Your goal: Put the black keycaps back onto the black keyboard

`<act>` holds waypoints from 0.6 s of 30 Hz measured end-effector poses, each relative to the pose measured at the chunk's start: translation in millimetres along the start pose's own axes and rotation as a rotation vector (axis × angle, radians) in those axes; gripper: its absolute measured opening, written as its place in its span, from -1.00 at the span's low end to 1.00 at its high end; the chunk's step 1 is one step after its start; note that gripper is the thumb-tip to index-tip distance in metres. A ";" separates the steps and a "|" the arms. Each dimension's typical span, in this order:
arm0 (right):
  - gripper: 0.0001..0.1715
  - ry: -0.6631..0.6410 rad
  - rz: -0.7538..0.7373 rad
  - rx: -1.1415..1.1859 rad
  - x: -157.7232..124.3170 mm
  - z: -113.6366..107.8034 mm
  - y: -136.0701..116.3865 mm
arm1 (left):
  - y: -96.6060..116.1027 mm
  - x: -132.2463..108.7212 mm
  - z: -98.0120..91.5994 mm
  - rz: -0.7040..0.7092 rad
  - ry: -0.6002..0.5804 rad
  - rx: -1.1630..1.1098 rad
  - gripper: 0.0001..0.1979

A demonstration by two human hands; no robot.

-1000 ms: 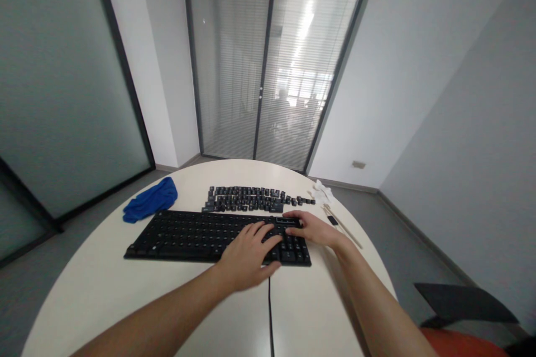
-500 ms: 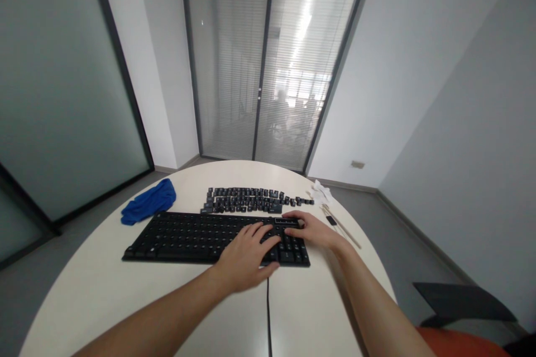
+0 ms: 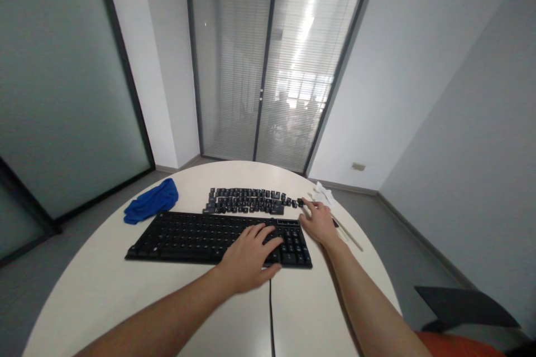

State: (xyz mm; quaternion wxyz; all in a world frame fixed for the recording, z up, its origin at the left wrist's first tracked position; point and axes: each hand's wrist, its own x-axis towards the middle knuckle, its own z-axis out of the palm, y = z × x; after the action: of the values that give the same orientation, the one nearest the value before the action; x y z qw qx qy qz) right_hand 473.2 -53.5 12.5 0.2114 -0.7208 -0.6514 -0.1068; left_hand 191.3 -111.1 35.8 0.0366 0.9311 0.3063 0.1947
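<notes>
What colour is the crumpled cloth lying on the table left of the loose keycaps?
Blue. The cloth shows clearly in the head view.

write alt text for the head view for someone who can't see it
A person's left hand rests on a black keyboard on a round white table, the right hand at the end of a row of loose keycaps behind it. A blue cloth lies at the left.

I see my left hand spread on the keyboard, my right hand at its two o'clock beside the loose keycaps.
</notes>
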 end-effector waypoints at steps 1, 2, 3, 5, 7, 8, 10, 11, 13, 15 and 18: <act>-0.41 -0.007 -0.002 -0.020 0.1 0.4 -1.0 | -0.2 -0.1 0.2 0.001 0.000 0.001 -0.48; -0.42 -0.012 -0.007 -0.030 0.2 0.7 -1.7 | -0.3 -0.2 0.4 0.002 0.002 0.001 -0.48; -0.44 -0.013 -0.011 -0.029 0.4 1.0 -1.9 | -0.5 -0.3 0.6 0.003 0.005 0.000 -0.48; -0.49 -0.004 -0.017 -0.009 0.5 1.2 -1.4 | -0.7 -0.3 1.0 0.006 0.014 -0.003 -0.48; -0.54 0.010 -0.022 0.020 0.5 1.3 -0.6 | -0.7 -0.3 1.4 0.008 0.022 -0.007 -0.49; -0.56 0.015 -0.025 0.034 0.6 1.4 -0.3 | -0.6 -0.2 1.6 0.007 0.024 -0.007 -0.48; -0.59 0.015 -0.028 0.055 0.9 1.6 -0.3 | -0.6 -0.1 1.9 0.004 0.021 -0.002 -0.48; -0.59 0.011 -0.030 0.063 1.3 1.7 -0.5 | -0.6 -0.1 2.0 0.002 0.019 0.000 -0.48; -0.58 -0.004 -0.037 0.075 2.1 1.6 -1.1 | -0.6 -0.1 2.1 0.001 0.018 0.000 -0.49; -0.59 -0.023 -0.052 0.089 2.9 0.9 -1.5 | -0.6 -0.1 1.7 0.004 0.019 -0.004 -0.49; -0.66 -0.039 -0.054 0.122 3.2 -0.5 -0.9 | -0.3 -0.2 0.7 0.006 0.022 -0.005 -0.49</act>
State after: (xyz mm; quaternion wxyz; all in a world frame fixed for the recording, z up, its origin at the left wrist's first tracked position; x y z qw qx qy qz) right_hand 472.8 -50.8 14.5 0.2393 -0.6906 -0.6801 -0.0583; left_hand 191.3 -110.9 35.1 0.0350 0.9297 0.3034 0.2059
